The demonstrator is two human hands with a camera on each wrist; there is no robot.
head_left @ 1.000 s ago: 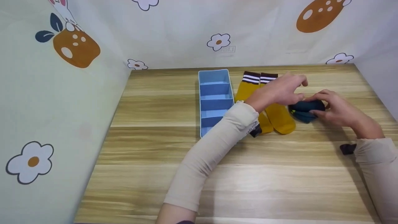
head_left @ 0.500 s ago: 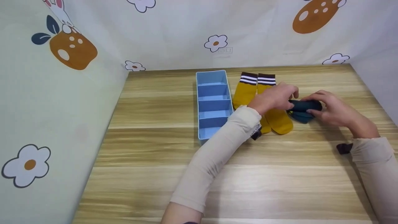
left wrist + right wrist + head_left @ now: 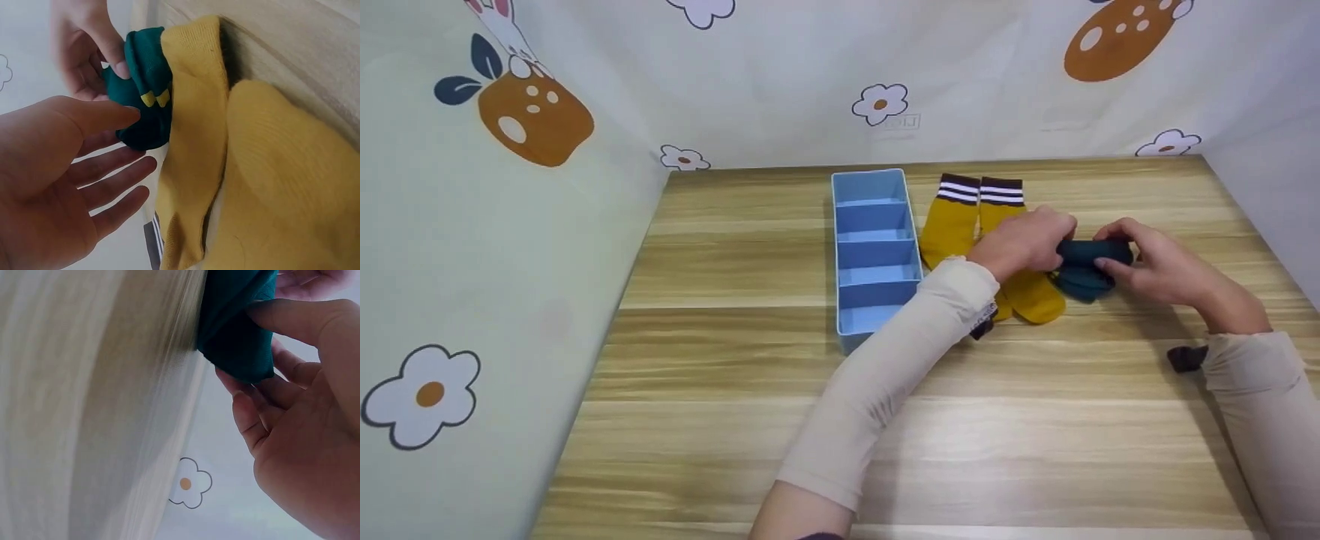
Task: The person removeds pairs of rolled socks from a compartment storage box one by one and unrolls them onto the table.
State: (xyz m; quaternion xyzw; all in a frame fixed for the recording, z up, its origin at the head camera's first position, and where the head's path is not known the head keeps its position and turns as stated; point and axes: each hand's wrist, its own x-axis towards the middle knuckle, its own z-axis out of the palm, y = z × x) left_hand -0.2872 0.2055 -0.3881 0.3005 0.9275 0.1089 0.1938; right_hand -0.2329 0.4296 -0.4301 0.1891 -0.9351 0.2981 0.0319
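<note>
we hold a rolled-up dark teal sock (image 3: pixel 1084 270) with both hands, low over the wooden worktop (image 3: pixel 780 420). our right hand (image 3: pixel 1155 266) grips it, thumb on one side and fingers curled round the other. our left hand (image 3: pixel 1020 240) touches its other end with loose, nearly straight fingers. the sock is just beside a pair of yellow socks (image 3: pixel 997 247) with striped tops, which lie flat. a blue divided box (image 3: pixel 874 255) sits to their left.

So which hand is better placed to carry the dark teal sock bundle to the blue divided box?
Probably the left hand: it touches the teal sock bundle and is nearer the blue box; the right hand pinches the bundle's far side.
</note>
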